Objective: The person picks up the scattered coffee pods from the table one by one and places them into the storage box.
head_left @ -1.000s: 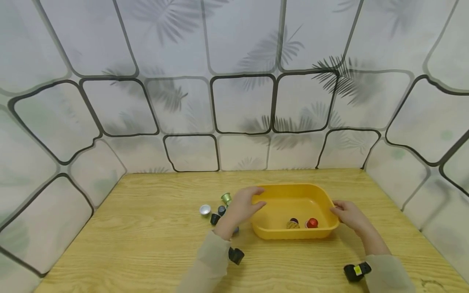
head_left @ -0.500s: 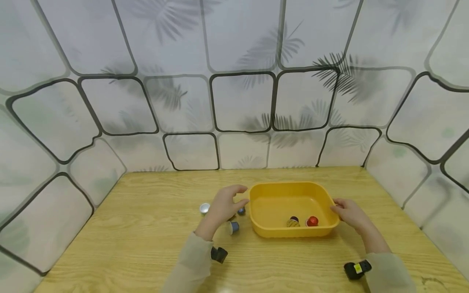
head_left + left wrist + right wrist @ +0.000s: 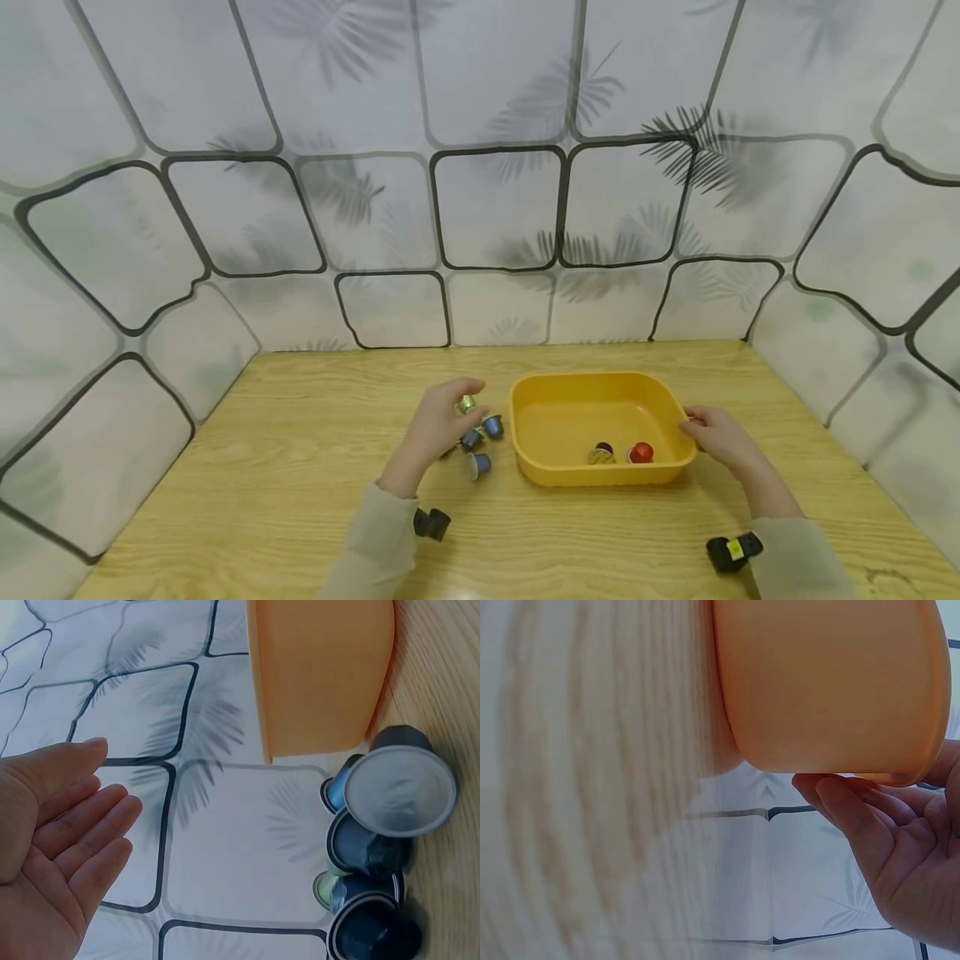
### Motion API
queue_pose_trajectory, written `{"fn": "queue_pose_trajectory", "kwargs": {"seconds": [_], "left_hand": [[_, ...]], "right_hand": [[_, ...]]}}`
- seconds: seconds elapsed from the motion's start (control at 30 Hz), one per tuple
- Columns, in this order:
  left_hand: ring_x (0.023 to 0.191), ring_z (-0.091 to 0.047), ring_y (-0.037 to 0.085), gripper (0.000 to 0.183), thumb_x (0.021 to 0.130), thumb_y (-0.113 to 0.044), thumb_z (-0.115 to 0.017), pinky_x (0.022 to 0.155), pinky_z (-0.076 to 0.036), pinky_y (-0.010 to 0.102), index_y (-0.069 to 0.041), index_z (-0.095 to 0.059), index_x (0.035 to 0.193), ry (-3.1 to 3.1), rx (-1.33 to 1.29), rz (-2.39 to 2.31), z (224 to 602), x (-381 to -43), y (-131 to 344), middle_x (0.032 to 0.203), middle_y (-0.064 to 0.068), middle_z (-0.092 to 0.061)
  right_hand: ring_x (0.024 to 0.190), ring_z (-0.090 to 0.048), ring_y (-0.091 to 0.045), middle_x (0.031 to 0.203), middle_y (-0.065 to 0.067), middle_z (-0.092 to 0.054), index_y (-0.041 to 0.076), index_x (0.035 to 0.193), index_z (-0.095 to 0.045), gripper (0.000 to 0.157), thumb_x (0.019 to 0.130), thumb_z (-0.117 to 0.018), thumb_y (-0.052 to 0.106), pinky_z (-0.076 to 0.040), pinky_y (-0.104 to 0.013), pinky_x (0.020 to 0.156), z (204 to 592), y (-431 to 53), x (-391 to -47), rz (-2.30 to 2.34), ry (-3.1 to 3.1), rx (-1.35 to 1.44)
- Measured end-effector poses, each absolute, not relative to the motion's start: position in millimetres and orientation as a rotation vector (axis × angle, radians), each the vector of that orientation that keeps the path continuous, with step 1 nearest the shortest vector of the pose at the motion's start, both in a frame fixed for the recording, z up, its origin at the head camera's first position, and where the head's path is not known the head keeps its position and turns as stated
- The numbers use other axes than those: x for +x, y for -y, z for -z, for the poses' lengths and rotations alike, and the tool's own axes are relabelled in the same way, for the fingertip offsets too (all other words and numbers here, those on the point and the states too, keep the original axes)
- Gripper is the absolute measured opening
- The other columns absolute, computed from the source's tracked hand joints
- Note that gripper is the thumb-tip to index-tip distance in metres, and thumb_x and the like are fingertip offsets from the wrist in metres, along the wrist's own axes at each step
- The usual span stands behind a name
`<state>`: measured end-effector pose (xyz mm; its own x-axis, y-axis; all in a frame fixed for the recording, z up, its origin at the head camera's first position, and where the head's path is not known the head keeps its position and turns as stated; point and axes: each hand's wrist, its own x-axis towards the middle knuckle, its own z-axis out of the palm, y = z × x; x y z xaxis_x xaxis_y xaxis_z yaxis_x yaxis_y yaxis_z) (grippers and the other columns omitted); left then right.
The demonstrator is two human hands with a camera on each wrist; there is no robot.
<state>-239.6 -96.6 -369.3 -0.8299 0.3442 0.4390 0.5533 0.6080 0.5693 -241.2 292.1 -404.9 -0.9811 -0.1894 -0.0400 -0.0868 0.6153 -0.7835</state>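
Note:
My left hand (image 3: 437,421) hovers over a loose group of coffee capsules left of the yellow tray, its thumb and fingers parted with nothing between them. A green capsule (image 3: 467,404) shows through that gap. Blue capsules (image 3: 492,427) lie by the fingertips, and a paler blue capsule (image 3: 478,465) rests nearer me. The left wrist view shows dark capsules (image 3: 371,844) in a row, one turning its silver lid (image 3: 401,791) to the camera. With my right hand (image 3: 722,437) I grip the tray (image 3: 600,477) at its right rim, fingertips against the outer wall. Inside sit a red capsule (image 3: 641,452) and a gold-patterned one (image 3: 601,457).
The wooden table (image 3: 285,492) extends around the tray and the capsules. A patterned white cloth wall (image 3: 495,217) encloses the back and both sides. A dark-topped capsule (image 3: 604,447) overlaps the gold-patterned one in the tray.
My left hand has drawn back leftward from the tray's left edge, uncovering the blue capsules. The right hand keeps hold of the tray, which has stayed nearly in place.

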Motion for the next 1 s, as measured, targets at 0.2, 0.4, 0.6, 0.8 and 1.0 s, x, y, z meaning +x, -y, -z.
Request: {"fn": "queue_pose_trajectory", "kwargs": {"seconds": [0.2,0.4,0.6,0.8,1.0], "left_hand": [[0.098,-0.056,0.022,0.032,0.081,-0.016,-0.065,0.082,-0.045,0.036,-0.003,-0.059,0.110,2.554,-0.686,1.041,371.7,-236.4,104.9,0.107,0.010,-0.060],[0.096,-0.057,0.021,0.029,0.079,-0.013,-0.067,0.082,-0.045,0.037,-0.004,-0.061,0.106,2.559,-0.648,1.027,375.6,-234.2,115.0,0.103,0.008,-0.062],[0.097,-0.056,0.024,0.031,0.078,-0.013,-0.068,0.083,-0.044,0.038,-0.002,-0.060,0.106,2.575,-0.611,0.994,380.3,-230.3,128.6,0.104,0.010,-0.061],[0.097,-0.056,0.025,0.032,0.077,-0.011,-0.068,0.083,-0.044,0.039,0.001,-0.060,0.106,2.590,-0.550,1.009,384.3,-226.7,141.1,0.103,0.012,-0.061],[0.098,-0.056,0.027,0.032,0.077,-0.009,-0.068,0.084,-0.043,0.040,0.002,-0.060,0.106,2.600,-0.510,1.029,385.6,-226.0,152.3,0.104,0.014,-0.061]], "right_hand": [[0.096,-0.052,-0.037,0.113,-0.037,-0.045,-0.025,0.119,-0.032,0.043,0.094,-0.039,0.010,-0.048,-0.041,0.074,402.9,-291.5,-240.2,1.289,-2.734,-0.237],[0.096,-0.053,-0.036,0.113,-0.036,-0.046,-0.025,0.120,-0.032,0.044,0.094,-0.039,0.011,-0.049,-0.040,0.074,403.6,-292.2,-241.2,1.284,-2.732,-0.226],[0.094,-0.053,-0.035,0.112,-0.036,-0.046,-0.024,0.119,-0.033,0.044,0.094,-0.039,0.011,-0.049,-0.039,0.073,404.8,-292.4,-242.1,1.275,-2.737,-0.225],[0.096,-0.052,-0.036,0.113,-0.036,-0.046,-0.024,0.120,-0.032,0.045,0.095,-0.039,0.013,-0.048,-0.041,0.074,404.6,-292.0,-241.9,1.269,-2.731,-0.221],[0.095,-0.053,-0.035,0.112,-0.035,-0.047,-0.024,0.120,-0.033,0.045,0.095,-0.039,0.013,-0.048,-0.040,0.074,404.5,-293.5,-243.0,1.261,-2.732,-0.232]]}}
